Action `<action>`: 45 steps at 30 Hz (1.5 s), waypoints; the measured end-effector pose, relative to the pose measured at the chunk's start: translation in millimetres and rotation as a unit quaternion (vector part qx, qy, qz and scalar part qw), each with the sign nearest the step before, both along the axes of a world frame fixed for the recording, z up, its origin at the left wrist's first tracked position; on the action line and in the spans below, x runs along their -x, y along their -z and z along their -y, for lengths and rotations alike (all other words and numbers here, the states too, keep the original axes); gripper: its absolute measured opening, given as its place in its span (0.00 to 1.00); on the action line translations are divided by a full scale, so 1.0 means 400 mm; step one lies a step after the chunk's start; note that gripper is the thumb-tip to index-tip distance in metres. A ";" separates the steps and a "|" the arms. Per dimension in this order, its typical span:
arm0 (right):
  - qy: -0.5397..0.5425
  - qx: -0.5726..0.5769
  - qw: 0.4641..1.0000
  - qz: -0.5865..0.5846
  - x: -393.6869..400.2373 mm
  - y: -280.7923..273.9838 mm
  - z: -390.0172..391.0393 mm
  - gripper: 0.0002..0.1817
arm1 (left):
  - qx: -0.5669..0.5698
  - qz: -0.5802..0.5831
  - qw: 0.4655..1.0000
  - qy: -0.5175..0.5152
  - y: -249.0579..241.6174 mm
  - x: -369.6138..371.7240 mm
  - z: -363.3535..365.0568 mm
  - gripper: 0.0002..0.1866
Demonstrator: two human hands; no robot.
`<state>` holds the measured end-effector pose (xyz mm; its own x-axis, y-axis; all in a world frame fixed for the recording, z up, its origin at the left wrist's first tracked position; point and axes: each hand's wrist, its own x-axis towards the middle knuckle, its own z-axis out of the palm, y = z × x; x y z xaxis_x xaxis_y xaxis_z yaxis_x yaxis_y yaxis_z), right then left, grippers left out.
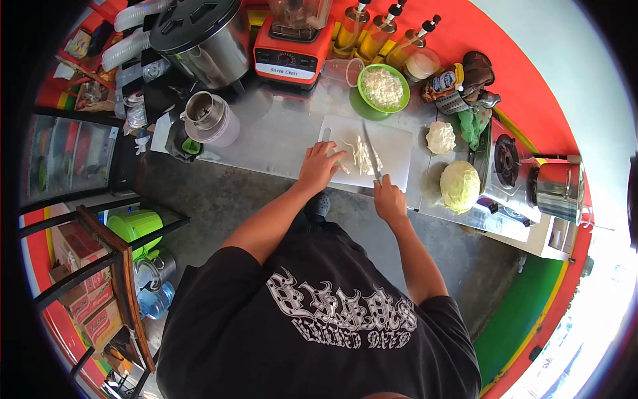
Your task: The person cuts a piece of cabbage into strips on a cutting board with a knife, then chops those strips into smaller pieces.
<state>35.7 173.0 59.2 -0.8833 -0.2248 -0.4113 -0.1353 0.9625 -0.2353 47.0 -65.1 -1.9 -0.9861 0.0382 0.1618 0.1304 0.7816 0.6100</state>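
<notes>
My right hand point(390, 198) is closed round the handle of a knife point(370, 146), whose blade points away from me over the white cutting board point(397, 143). Pale shredded cabbage point(361, 158) lies on the board beside the blade. At the board's left side is my left hand point(321, 163), fingers apart and fingertips by the loose shreds; nothing shows in its grip. Behind the board stands a green bowl point(364, 88) filled with white shreds. To the right, a whole pale green cabbage point(460, 187) and a smaller white piece point(440, 137) rest on the metal counter.
A red blender point(287, 56), a large steel pot point(214, 60) and oil bottles point(376, 36) line the back. A steel cup on a pale container point(220, 126) stands left. On the right is a gas stove point(508, 163) with a pot point(557, 189).
</notes>
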 end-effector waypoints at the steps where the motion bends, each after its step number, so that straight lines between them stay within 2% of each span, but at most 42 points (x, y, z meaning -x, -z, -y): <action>1: 0.032 -0.009 0.999 -0.020 -0.004 0.008 -0.011 0.20 | 0.020 -0.024 0.999 0.019 0.002 0.010 0.006 0.14; 5: 0.111 -0.042 0.991 -0.061 -0.029 0.061 -0.043 0.20 | 0.025 -0.003 0.998 0.060 0.014 0.036 0.027 0.13; 8: 0.133 -0.022 0.990 -0.034 -0.059 0.069 -0.016 0.20 | -0.017 -0.033 0.997 0.062 0.021 0.056 0.053 0.11; 10: 0.146 -0.017 0.989 -0.020 -0.069 0.071 0.023 0.20 | -0.069 -0.029 0.997 0.014 0.025 0.062 0.076 0.09; 11: 0.143 -0.012 0.990 -0.003 -0.076 0.074 0.045 0.20 | -0.069 -0.028 0.997 0.029 0.028 0.062 0.086 0.09; 13: 0.159 0.007 0.987 -0.002 -0.083 0.085 0.084 0.20 | -0.113 -0.051 0.992 -0.015 0.030 0.064 0.097 0.08; 16: 0.169 0.036 0.985 -0.003 -0.085 0.080 0.136 0.20 | -0.131 -0.075 0.988 -0.026 0.020 0.062 0.097 0.08; 18: 0.141 0.059 0.988 -0.007 -0.085 0.079 0.157 0.19 | -0.140 -0.078 0.987 -0.014 0.018 0.068 0.085 0.08; 21: 0.157 0.087 0.983 -0.022 -0.090 0.071 0.153 0.19 | -0.144 -0.091 0.985 0.013 -0.004 0.078 0.048 0.08; 24: 0.212 0.095 0.971 -0.046 -0.104 0.077 0.116 0.19 | -0.124 -0.122 0.983 0.060 -0.049 0.089 -0.013 0.08; 27: 0.236 0.099 0.965 -0.054 -0.119 0.093 0.053 0.20 | -0.212 0.074 0.966 0.131 -0.055 0.095 -0.092 0.08; 31: 0.253 0.106 0.959 -0.078 -0.123 0.086 -0.044 0.19 | -0.134 -0.029 0.980 0.143 -0.024 0.095 -0.201 0.07; 38: 0.217 0.107 0.965 -0.098 -0.094 0.090 -0.187 0.20 | -0.027 0.021 0.987 0.157 -0.018 0.120 -0.292 0.05; 40: 0.200 0.118 0.967 -0.106 -0.086 0.082 -0.211 0.20 | -0.072 0.065 0.993 0.071 -0.008 0.115 -0.313 0.04; 41: 0.186 0.115 0.971 -0.095 -0.081 0.076 -0.223 0.20 | -0.070 0.064 0.993 0.064 -0.004 0.110 -0.319 0.04; 44: 0.138 0.114 0.981 -0.079 -0.057 0.075 -0.257 0.21 | -0.016 0.087 0.996 0.013 -0.023 0.101 -0.326 0.08; 45: 0.114 0.109 0.985 -0.073 -0.051 0.076 -0.268 0.21 | 0.059 0.021 0.997 0.033 -0.031 0.097 -0.324 0.10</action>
